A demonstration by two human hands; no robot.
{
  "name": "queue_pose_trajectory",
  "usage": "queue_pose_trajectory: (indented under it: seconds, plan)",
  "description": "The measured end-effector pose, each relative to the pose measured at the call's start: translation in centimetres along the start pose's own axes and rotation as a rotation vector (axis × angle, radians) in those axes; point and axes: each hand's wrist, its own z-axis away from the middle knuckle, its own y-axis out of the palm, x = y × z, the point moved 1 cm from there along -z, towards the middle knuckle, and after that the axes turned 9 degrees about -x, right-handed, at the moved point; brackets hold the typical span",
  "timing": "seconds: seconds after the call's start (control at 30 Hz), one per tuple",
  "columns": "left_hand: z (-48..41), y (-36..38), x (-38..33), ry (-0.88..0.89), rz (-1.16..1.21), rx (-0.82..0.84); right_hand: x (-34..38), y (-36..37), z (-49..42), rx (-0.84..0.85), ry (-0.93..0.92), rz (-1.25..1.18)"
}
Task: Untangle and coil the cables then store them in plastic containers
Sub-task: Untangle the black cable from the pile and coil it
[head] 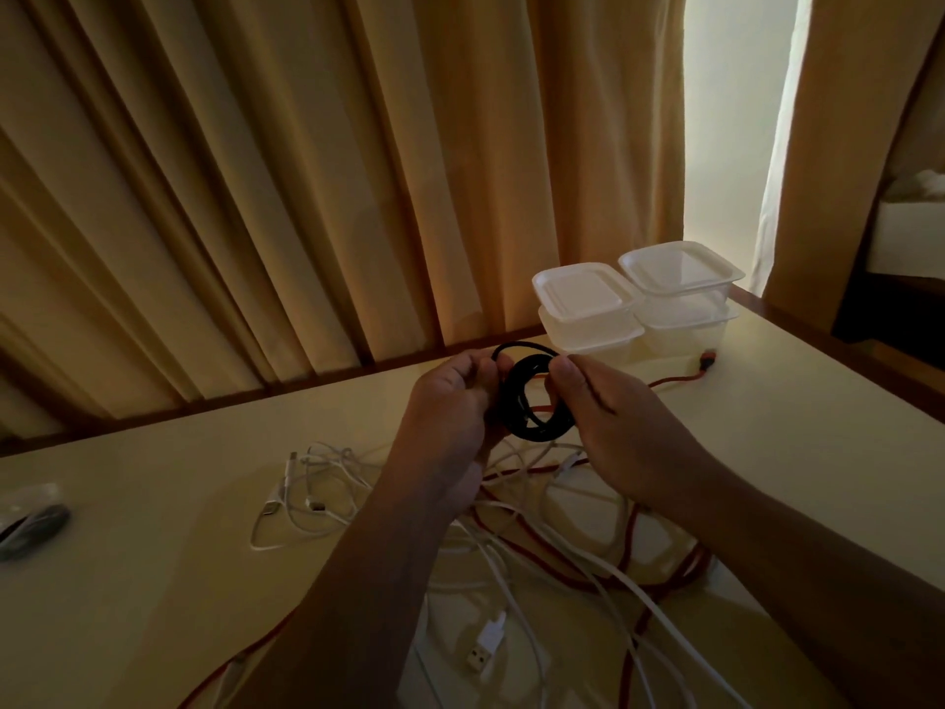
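1. We hold the black cable coil [534,431] in the air above the table [153,504], directly between both hands.
2. Our left hand [450,401] grips the coil's left side with fingers curled round the strands; one loose black loop arches over from this hand.
3. Our right hand [613,417] pinches the coil's right side between thumb and fingers.
4. Under the hands, tangled white cables [286,483] and a red cable [685,568] lie spread on the table; a white USB plug [483,652] lies nearer us.
5. The plastic containers [588,299] stand in two stacks just beyond the coil, at the table's far edge.
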Motion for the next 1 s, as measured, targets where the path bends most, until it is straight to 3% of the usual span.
queue_pose_trajectory:
  seconds: [0.17,0.27,0.6,1.0]
  plan:
    - [-0.3,-0.8,-0.3,-0.129,0.062,0.152,-0.1,0.1,0.1,-0.020,-0.004,0.028]
    - [-0.3,-1.0,0.0,-0.172,0.031,0.153,-0.2,0.2,0.2,-0.072,-0.044,0.038]
    - [0.2,-0.3,0.5,-0.238,0.196,0.168,-0.9,0.6,0.0,-0.217,-0.391,0.360]
    - [0.3,-1.0,0.3,-0.275,0.092,0.180,-1.0,0.3,-0.1,-0.182,-0.439,0.288]
